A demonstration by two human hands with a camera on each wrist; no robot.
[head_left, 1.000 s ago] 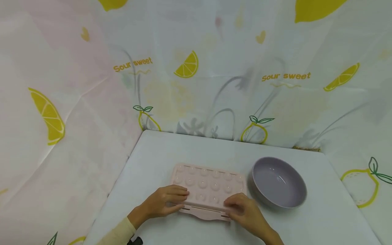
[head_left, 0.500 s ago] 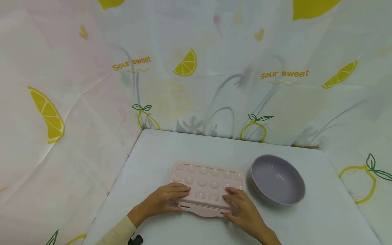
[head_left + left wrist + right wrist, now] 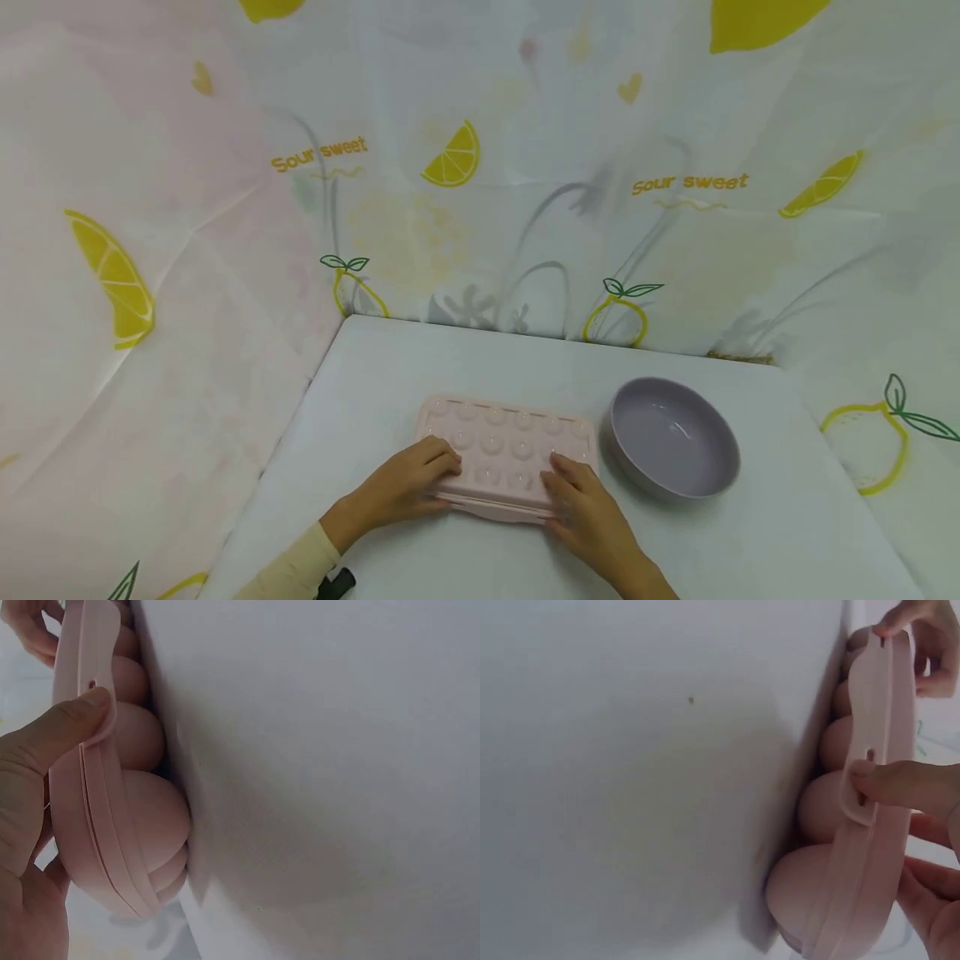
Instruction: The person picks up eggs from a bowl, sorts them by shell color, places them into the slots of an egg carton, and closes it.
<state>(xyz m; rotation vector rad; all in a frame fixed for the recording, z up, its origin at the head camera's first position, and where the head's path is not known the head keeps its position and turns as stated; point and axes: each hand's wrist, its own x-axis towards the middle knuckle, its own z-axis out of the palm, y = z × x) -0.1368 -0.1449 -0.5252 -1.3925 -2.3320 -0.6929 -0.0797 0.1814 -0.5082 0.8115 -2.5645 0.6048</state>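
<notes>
A pale pink egg box (image 3: 491, 446) with rows of round domes on its lid lies on the white table (image 3: 405, 350). Its front flap (image 3: 97, 649) stands up against the seam between lid and base. My left hand (image 3: 408, 482) grips the front left corner, fingers on the lid and thumb pressing the flap's end. At the front right corner, my right hand (image 3: 588, 510) does the same, its thumb (image 3: 900, 784) on the flap beside a small slot. The rounded cups (image 3: 802, 889) of the base show in both wrist views. The box's inside is hidden under the lid.
A purple-grey bowl (image 3: 675, 437) stands just right of the egg box. White sheeting printed with lemons (image 3: 457, 158) walls the table at the back and sides. A small black object (image 3: 336, 583) shows beside the left sleeve (image 3: 296, 562).
The front flap has swung up from sticking out toward me to lying against the box's front. Both thumbs have moved with it, and the fingers have shifted slightly on the lid.
</notes>
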